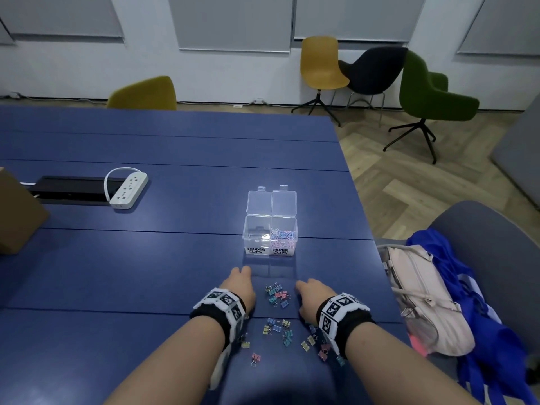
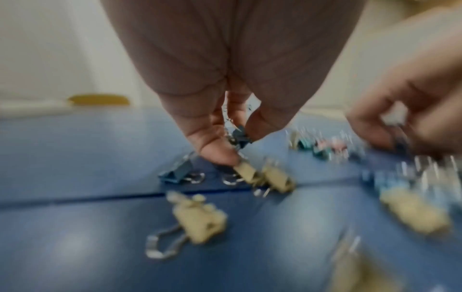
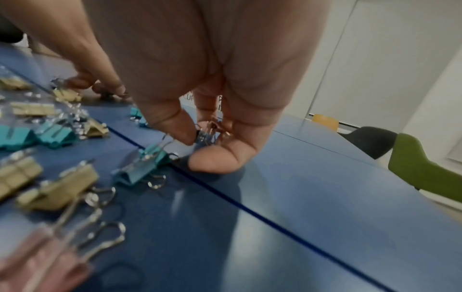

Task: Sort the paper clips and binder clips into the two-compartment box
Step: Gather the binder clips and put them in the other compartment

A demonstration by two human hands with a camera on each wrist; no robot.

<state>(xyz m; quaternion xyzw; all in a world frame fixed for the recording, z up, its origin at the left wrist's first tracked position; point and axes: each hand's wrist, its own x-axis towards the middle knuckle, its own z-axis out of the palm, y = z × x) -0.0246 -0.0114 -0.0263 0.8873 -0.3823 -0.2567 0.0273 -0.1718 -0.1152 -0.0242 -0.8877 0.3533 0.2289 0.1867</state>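
A clear two-compartment box [image 1: 270, 239] stands open on the blue table [image 1: 175, 258]; its right cell, labelled PAPER CLIPS, holds pastel paper clips [image 1: 283, 235], and its left cell, labelled BINDER CLIPS, looks empty. Several coloured binder clips [image 1: 277, 295] lie scattered in front of the box, between and below my hands. My left hand [image 1: 241, 283] is curled over the table and pinches a dark blue binder clip [image 2: 240, 136]. Fingers curled, my right hand [image 1: 309, 296] pinches a blue binder clip [image 3: 205, 136].
A white power strip [image 1: 128, 190] lies by a black cable slot at the left, beside a brown cardboard box [image 1: 17, 211]. A pink bag [image 1: 423, 299] and blue cloth sit on a grey chair at the right. Chairs stand beyond the table.
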